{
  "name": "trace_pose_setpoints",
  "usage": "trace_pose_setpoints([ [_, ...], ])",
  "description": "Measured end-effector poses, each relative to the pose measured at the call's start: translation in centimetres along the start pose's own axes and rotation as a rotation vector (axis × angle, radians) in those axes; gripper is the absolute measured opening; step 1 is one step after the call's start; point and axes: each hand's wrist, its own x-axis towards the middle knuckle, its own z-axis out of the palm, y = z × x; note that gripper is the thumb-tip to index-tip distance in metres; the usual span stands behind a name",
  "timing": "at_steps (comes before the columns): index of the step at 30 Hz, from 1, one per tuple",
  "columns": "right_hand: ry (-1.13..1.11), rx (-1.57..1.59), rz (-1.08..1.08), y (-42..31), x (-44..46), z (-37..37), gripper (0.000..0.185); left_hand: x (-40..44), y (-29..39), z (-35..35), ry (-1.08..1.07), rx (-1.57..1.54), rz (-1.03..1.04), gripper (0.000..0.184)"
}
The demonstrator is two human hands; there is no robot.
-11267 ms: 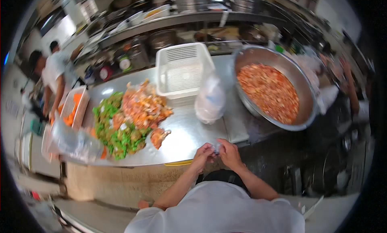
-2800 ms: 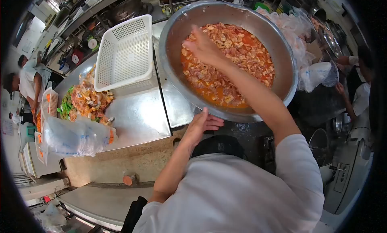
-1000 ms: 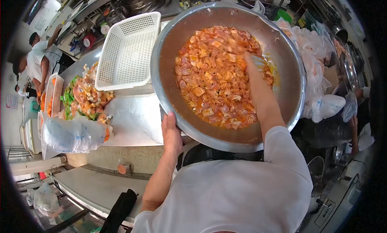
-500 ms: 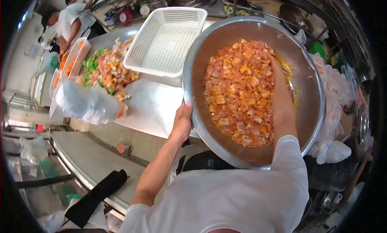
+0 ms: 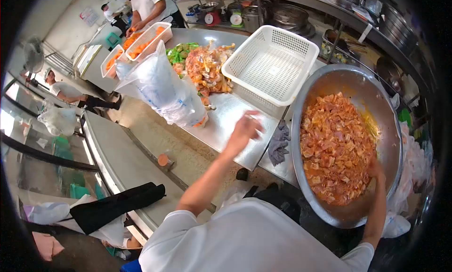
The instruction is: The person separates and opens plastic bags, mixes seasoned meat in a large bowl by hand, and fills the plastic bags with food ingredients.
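A large metal bowl (image 5: 300, 152) holds chopped, orange-red meat pieces (image 5: 336, 147). Inside it, at the right edge of the meat, is my right hand (image 5: 375, 171); its fingers are partly hidden and blurred against the pieces. My left hand (image 5: 247, 129) hangs over the metal table (image 5: 226, 124), away from the bowl, fingers apart and holding nothing. A grey cloth (image 5: 279, 142) lies between that hand and the bowl. Behind my left hand sits a white perforated basket (image 5: 273, 62) with nothing in it.
A plastic-wrapped stack (image 5: 172, 93), a pile of meat pieces (image 5: 207, 67), green vegetables (image 5: 181, 52) and baskets of orange pieces (image 5: 148, 41) are at the left. Plastic bags (image 5: 412, 164) lie right of the bowl. Co-workers (image 5: 150, 8) stand beyond. A black cloth (image 5: 117, 207) lies lower left.
My left hand has let go of the bowl's rim and moved left over the table. My right hand is lower in the bowl. The view has turned left, and the grey cloth now shows.
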Motion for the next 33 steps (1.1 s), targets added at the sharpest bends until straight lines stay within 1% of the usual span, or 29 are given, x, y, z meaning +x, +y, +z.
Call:
trace_pose_setpoints([
  [1, -0.129, -0.238, 0.056, 4.1, -1.3, 2.3, 0.061, -0.3, 1.7, -3.5, 0.153, 0.138, 0.176, 0.028],
  [3, -0.272, -0.296, -0.054, 4.4, -7.0, 5.8, 0.072, -1.4, 6.1, -9.0, 0.723, 0.210, 0.400, 0.020],
  [4, -0.180, -0.137, -0.083, -0.7, -8.3, 7.0, 0.071, -2.3, 8.5, -12.0, 0.927, 0.391, 0.568, 0.021],
  [5, -0.195, -0.202, -0.026, -5.8, -9.8, 6.6, 0.054, -3.1, 9.4, -15.9, 1.019, 0.425, 0.792, 0.023],
  [6, -0.186, -0.134, -0.017, -9.7, -10.1, 6.7, 0.051, -2.8, 11.6, -19.0, 1.063, 0.513, 1.044, 0.033],
  [7, -0.179, 0.008, -0.044, -13.4, -10.0, 6.5, 0.049, -2.3, 13.1, -19.8, 1.108, 0.552, 1.064, 0.048],
  [9, -0.174, 0.281, -0.085, -18.3, -9.0, 5.9, 0.043, -0.5, 13.8, -21.4, 1.113, 0.819, 0.912, 0.067],
  [11, -0.293, 0.303, -0.042, -20.6, -7.9, 5.2, 0.038, 1.6, 12.8, -23.2, 0.877, 0.858, 0.731, 0.077],
  [12, -0.424, 0.166, -0.030, -21.2, -6.7, 4.3, 0.043, 2.0, 12.7, -23.9, 0.786, 0.922, 0.595, 0.083],
  [13, -0.370, 0.282, -0.015, -22.4, -7.9, 2.7, 0.046, 2.6, 12.4, -24.1, 0.799, 0.948, 0.638, 0.077],
  [15, -0.246, 0.502, 0.015, -23.9, -11.5, -1.6, 0.050, 3.4, 12.4, -26.3, 0.780, 0.987, 0.531, 0.066],
  [16, -0.072, 0.543, -0.056, -21.8, -10.8, 1.1, 0.051, 3.9, 12.5, -28.0, 0.822, 1.045, 0.564, 0.054],
  [17, 0.107, 0.571, -0.129, -18.3, -8.9, 5.5, 0.051, 3.9, 13.1, -29.2, 0.774, 1.004, 0.600, 0.045],
  [18, 0.193, 0.568, -0.141, -16.7, -8.3, 6.0, 0.051, 4.5, 13.4, -30.1, 0.807, 0.841, 0.707, 0.039],
  [19, 0.281, 0.563, -0.151, -15.3, -7.7, 6.5, 0.051, 4.4, 15.1, -29.0, 0.897, 0.840, 0.701, 0.037],
  [21, 0.228, 0.537, -0.037, -17.0, -9.0, 5.1, 0.048, 3.0, 18.7, -25.7, 1.094, 1.036, 0.759, 0.036],
  [22, 0.236, 0.531, 0.024, -17.7, -9.5, 4.1, 0.044, 2.9, 20.0, -25.2, 1.176, 1.075, 0.772, 0.037],
  [23, 0.243, 0.527, 0.085, -18.5, -10.0, 3.1, 0.039, 2.8, 20.7, -26.8, 1.170, 0.945, 0.840, 0.041],
  [24, 0.345, 0.517, 0.104, -17.7, -8.8, 4.5, 0.042, 2.7, 21.4, -28.5, 1.161, 0.814, 0.901, 0.045],
  [25, 0.446, 0.503, 0.123, -16.8, -7.7, 5.6, 0.046, 1.6, 22.7, -25.6, 1.216, 0.643, 1.055, 0.036],
  [28, 0.571, 0.345, 0.290, -14.3, -5.8, 8.1, 0.036, -1.6, 24.5, -31.1, 1.335, 0.797, 1.062, 0.033],
  [29, 0.604, 0.339, 0.217, -14.9, -6.3, 7.8, 0.035, -2.5, 24.6, -31.1, 1.312, 0.759, 1.067, 0.032],
  [30, 0.637, 0.332, 0.141, -16.3, -7.0, 6.6, 0.034, -3.3, 24.6, -29.1, 1.235, 0.539, 1.065, 0.033],
  [31, 0.679, 0.325, 0.062, -17.6, -7.0, 5.7, 0.034, -3.1, 23.8, -28.2, 1.137, 0.472, 1.062, 0.033],
  [32, 0.568, 0.318, -0.003, -18.7, -6.5, 5.6, 0.031, -3.0, 22.9, -27.3, 1.045, 0.403, 1.052, 0.035],
  [33, 0.441, 0.319, -0.063, -20.1, -6.5, 6.5, 0.030, -2.6, 19.5, -27.1, 0.923, 0.502, 1.032, 0.037],
])
